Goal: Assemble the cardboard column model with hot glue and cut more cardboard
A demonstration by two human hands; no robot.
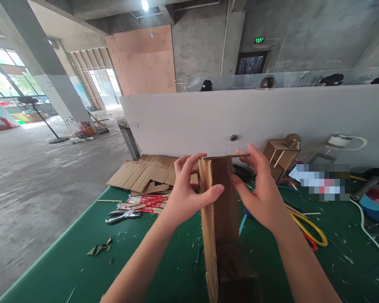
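- Concrete floor [50, 189] and a pale partition [189, 122] bordered your green surface [164, 269], the partition probably there to divide your place from the people [333, 80] beyond it
- Tall and narrow, the cardboard structure [225, 210] stood upright right in front of you, between your hands, likely kept central so both could reach its top
- Your left grip [189, 189] was clamped on the cardboard structure, fingers at its upper left corner and thumb across the front, which seemed meant to stop it tipping
- Your right grip [260, 189] had thumb and fingers apart, the thumb by the upper right edge and the fingertips at the end of the flat top piece [222, 156]; you could not tell from this view whether it pressed
- Left of the work lay pliers [123, 216], red-and-white stick packs [148, 204] and cardboard sheets [139, 168], perhaps pushed aside to leave your forearms room
- Near the partition on your right, a small cardboard model [279, 155] stood well apart from your hand, with a yellow loop [318, 235] closer to your forearm
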